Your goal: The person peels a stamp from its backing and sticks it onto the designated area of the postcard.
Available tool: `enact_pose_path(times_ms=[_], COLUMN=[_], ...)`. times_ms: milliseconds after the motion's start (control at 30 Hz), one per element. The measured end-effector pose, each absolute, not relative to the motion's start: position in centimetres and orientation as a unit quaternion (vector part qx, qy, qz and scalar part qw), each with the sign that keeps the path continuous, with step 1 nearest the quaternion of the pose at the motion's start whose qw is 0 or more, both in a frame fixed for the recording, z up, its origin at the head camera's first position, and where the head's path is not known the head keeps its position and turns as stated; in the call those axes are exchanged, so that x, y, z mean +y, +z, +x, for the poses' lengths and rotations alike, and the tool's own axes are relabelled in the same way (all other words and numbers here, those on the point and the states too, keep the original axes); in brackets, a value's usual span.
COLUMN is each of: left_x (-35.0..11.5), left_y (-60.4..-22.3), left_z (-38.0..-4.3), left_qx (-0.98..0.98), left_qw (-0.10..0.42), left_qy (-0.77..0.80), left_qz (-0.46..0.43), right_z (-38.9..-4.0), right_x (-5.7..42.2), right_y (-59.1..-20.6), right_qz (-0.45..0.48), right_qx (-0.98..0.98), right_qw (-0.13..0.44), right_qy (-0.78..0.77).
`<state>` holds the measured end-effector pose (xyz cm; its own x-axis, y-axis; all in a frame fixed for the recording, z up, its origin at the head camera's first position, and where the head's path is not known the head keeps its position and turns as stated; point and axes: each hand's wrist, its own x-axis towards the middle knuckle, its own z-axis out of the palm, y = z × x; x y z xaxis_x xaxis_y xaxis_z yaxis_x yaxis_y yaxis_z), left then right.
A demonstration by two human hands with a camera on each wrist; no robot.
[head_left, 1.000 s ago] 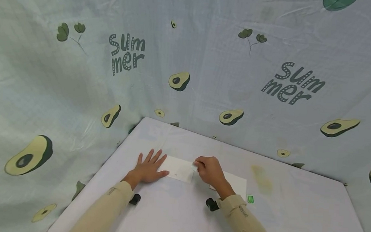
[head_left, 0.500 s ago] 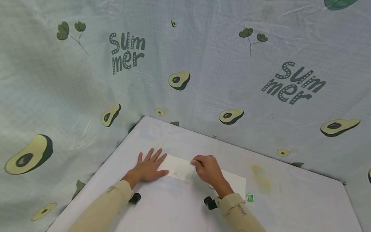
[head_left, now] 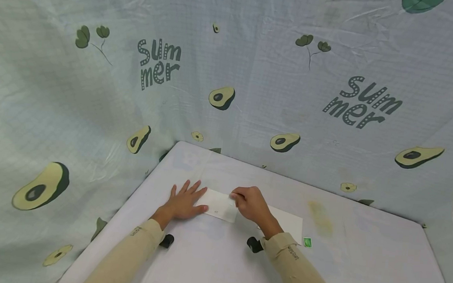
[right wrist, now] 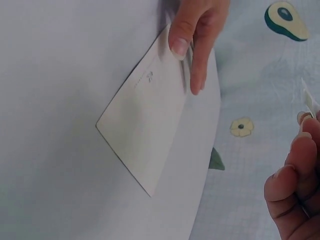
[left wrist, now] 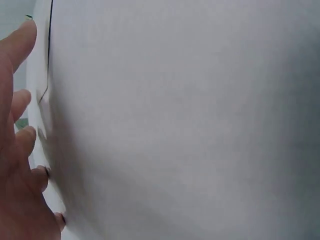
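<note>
A white card point(head_left: 219, 205) with a small printed mark lies flat on the table. My left hand point(head_left: 184, 203) rests on its left end with fingers spread; the left wrist view shows those fingers point(left wrist: 20, 145) at the left edge. Over the card's far right corner, my right hand point(head_left: 249, 202) pinches a small thin whitish piece point(right wrist: 309, 97) between thumb and finger. The piece is mostly hidden by the fingers, and I cannot tell what it is. In the right wrist view the piece is held up, apart from the card.
A second white card point(head_left: 289, 225) lies right of the first, partly behind my right forearm. Next to it is a small green stamp-like piece point(head_left: 307, 242). The white table point(head_left: 360, 265) meets a printed cloth point(head_left: 255, 73) at its back and left edges.
My right hand has moved slightly left, further over the card's right end, still pinching the small piece. My left hand stays on the card.
</note>
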<state>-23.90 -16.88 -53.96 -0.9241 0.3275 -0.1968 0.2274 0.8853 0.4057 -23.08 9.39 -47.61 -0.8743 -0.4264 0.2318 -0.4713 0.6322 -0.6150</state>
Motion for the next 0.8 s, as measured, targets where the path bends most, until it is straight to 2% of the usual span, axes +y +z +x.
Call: enact_pose_path(times_ms=[200, 300, 600, 800], left_x=[-16.4, -16.2, -15.3, -14.5], left_y=[-53.6, -53.1, -50.3, -49.1], left_z=[-23.4, -23.2, -23.0, -22.8], left_qx=[0.95, 0.937, 0.873, 0.799], left_qw=[0.101, 0.104, 0.134, 0.173], left_qy=[0.254, 0.296, 0.429, 0.541], left_qz=[0.148, 0.152, 0.188, 0.198], right_z=[-23.2, -23.3, -23.6, -23.7], right_x=[8.9, 8.8, 8.3, 7.9], right_y=[-47.3, -47.1, -46.7, -46.6], right_qz=[0.238, 0.238, 0.243, 0.262], right_qx=[-0.906, -0.905, -0.898, -0.887], right_qw=[0.017, 0.007, -0.003, -0.002], right_qy=[0.349, 0.352, 0.367, 0.38])
